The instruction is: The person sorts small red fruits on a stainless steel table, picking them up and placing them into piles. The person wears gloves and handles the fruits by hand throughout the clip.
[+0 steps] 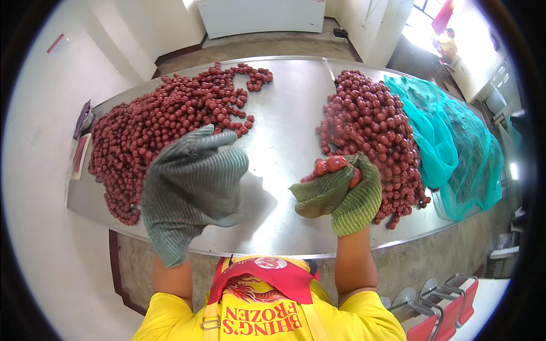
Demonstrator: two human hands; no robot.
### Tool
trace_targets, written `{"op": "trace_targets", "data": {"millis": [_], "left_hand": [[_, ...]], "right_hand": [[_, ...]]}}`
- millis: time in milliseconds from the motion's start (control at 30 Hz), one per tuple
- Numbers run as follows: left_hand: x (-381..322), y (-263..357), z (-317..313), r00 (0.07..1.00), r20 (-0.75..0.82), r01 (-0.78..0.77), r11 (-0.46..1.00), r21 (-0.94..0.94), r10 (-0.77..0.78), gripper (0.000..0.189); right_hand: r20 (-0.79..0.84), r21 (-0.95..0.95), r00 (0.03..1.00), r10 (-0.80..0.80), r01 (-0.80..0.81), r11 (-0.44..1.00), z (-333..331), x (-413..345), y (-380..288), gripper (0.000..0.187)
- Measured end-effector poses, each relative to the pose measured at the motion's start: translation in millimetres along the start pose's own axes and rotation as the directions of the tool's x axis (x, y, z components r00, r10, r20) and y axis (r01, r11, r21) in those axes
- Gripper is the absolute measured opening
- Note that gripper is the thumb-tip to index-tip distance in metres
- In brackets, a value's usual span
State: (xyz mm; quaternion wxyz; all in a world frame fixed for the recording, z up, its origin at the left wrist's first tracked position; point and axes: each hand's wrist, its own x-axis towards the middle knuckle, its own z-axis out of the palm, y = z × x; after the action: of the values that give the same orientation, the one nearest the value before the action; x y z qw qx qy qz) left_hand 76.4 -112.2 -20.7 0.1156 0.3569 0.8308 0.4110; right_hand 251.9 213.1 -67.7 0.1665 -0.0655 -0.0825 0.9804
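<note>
A dark grey-green ribbed cloth covers my left hand, raised beside a large heap of linked red sausages; whether its fingers grip anything cannot be told. My right hand, wrapped in an olive ribbed cloth, is closed around several red sausage links. Right beside it lies a second heap of round red sausages on the metal table. The cloths hide the fingers of both hands.
Turquoise mesh netting lies on the table's right end. Beyond the table stands a white chest freezer. Red stools are at the lower right. A person in yellow is far off at the upper right.
</note>
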Motion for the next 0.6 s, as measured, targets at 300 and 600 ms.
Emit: {"op": "trace_targets", "data": {"millis": [300,600], "left_hand": [[18,-20,57,0.981,0.131,-0.141,0.990,-0.032,0.144,0.055],[43,30,116,0.975,0.218,-0.053,0.997,0.058,0.040,0.050]], "right_hand": [[0.166,-0.061,0.934,0.315,-0.310,0.949,2,4,-4,0.039],[-0.186,0.108,0.967,0.172,-0.154,0.982,-31,18,25,0.029]]}}
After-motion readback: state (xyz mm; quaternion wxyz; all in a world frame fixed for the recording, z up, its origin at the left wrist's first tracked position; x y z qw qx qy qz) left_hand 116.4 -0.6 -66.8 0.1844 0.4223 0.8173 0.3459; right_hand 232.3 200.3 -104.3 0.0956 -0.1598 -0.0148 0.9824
